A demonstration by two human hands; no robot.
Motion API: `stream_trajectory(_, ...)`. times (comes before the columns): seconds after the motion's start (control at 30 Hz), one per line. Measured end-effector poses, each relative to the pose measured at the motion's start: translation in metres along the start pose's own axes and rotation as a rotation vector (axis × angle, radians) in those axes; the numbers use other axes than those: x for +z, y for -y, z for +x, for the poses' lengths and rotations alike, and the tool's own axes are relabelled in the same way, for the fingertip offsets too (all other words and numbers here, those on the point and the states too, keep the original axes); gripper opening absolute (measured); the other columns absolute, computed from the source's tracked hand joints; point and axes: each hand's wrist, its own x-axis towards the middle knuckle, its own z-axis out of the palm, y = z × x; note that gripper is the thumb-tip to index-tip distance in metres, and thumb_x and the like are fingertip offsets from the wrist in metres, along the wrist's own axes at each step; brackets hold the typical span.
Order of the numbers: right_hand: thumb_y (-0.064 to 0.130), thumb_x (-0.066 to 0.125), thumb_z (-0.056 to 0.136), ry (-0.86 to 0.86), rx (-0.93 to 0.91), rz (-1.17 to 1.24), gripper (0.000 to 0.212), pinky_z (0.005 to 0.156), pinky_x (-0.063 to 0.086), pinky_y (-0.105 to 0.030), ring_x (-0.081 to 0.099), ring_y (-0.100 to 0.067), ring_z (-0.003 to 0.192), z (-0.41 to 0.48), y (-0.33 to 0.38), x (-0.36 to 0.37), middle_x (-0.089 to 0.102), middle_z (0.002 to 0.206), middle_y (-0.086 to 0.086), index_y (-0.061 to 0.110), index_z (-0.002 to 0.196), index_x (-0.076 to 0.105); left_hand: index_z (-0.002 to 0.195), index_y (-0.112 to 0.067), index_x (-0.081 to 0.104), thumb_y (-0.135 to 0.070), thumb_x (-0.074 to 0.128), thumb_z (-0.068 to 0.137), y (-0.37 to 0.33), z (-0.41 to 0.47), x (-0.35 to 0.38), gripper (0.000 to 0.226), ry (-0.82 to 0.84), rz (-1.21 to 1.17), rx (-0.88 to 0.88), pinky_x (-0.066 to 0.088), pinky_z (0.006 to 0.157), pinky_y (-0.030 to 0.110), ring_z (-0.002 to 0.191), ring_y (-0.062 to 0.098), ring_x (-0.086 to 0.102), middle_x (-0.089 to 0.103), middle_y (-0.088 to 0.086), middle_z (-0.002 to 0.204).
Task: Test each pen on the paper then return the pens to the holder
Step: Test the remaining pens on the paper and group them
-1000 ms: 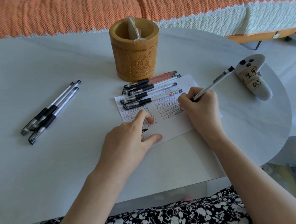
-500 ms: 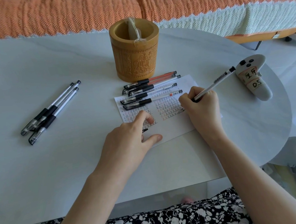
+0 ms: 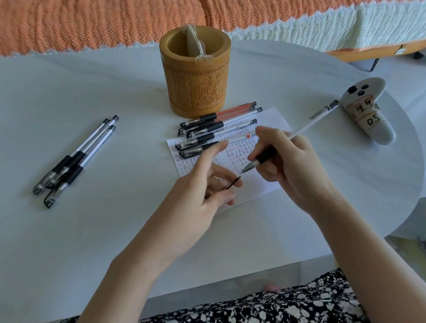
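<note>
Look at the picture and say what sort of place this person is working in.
Probably a room in a home, perhaps a bedroom: an orange woven cover, as on a bed or sofa, lies right behind the white table, and a carved wooden pen holder stands on it.

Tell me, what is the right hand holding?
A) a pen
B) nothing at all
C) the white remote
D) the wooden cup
A: the right hand has its fingers curled round a pen, whose tip points down toward the paper.
</note>
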Motion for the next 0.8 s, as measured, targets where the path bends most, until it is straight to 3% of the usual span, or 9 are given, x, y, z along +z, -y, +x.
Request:
stream_trajectory(0.17,0.016,0.048,0.097,0.036,0.01,-0.103,0.047,0.043,0.023,-0.023,0.026,-0.015,0.039,-0.004,0.002,0.008,0.032,0.038,0.0,0.009,0.053,0.061,0.139,-0.043,0.026,-0.007,0.066,0.083,0.0,0.0,-0.001,0.077,-0.01,0.012,-0.007,0.049,0.085,0.02,0.08,0.003,0.064,0.06,-0.017,0.098)
stream_trajectory(0.37,0.017,0.052,0.095,0.153,0.03,-0.243,0.038,0.042,0.025,-0.015,0.026,-0.009,0.04,-0.008,0.001,0.012,0.037,0.042,0.003,0.007,0.06,0.062,0.136,-0.041,0.034,-0.008,0.069,0.081,-0.001,0.0,0.0,0.073,-0.048,0.03,0.005,0.042,0.079,0.007,0.08,0.006,0.063,0.058,-0.013,0.097)
stream_trajectory(0.43,0.017,0.056,0.093,0.199,0.053,-0.202,0.027,0.043,0.024,-0.014,0.026,-0.007,0.043,-0.007,0.0,0.011,0.035,0.049,0.001,0.007,0.068,0.06,0.128,-0.037,0.045,-0.009,0.071,0.079,-0.001,0.0,-0.001,0.062,-0.086,0.018,-0.001,0.044,0.076,0.007,0.079,0.006,0.065,0.061,-0.011,0.095)
stream_trajectory(0.5,0.017,0.061,0.09,0.235,0.071,-0.069,0.019,0.042,0.023,-0.015,0.027,-0.007,0.044,-0.005,0.0,0.009,0.033,0.051,0.005,0.009,0.074,0.054,0.109,-0.024,0.059,-0.009,0.072,0.077,-0.002,0.0,-0.003,0.037,-0.156,-0.054,-0.024,0.047,0.066,0.009,0.072,0.006,0.068,0.066,-0.007,0.088)
stream_trajectory(0.6,0.027,0.072,0.081,0.285,0.033,0.036,0.029,0.042,0.026,-0.016,0.03,-0.009,0.046,-0.004,0.0,0.005,0.038,0.055,0.001,0.013,0.071,0.049,0.081,-0.011,0.064,-0.009,0.074,0.074,-0.001,0.001,-0.007,0.013,-0.282,-0.134,-0.04,0.05,0.054,0.017,0.055,0.015,0.068,0.068,0.004,0.067)
stream_trajectory(0.7,0.036,0.072,0.069,0.293,0.018,0.009,0.033,0.043,0.025,-0.017,0.028,-0.014,0.05,-0.005,0.002,0.004,0.041,0.06,-0.006,0.009,0.078,0.057,0.077,-0.015,0.066,-0.016,0.075,0.074,0.0,0.001,-0.008,0.01,-0.303,-0.089,-0.038,0.048,0.045,0.022,0.047,0.016,0.064,0.068,0.003,0.061)
stream_trajectory(0.8,0.028,0.068,0.072,0.249,0.031,-0.001,0.04,0.043,0.028,-0.015,0.037,-0.009,0.048,-0.004,0.003,0.001,0.051,0.057,0.004,-0.005,0.095,0.063,0.078,-0.019,0.067,-0.019,0.074,0.075,-0.002,0.0,-0.008,0.007,-0.343,-0.102,-0.02,0.043,0.043,0.019,0.045,0.011,0.059,0.068,-0.001,0.063)
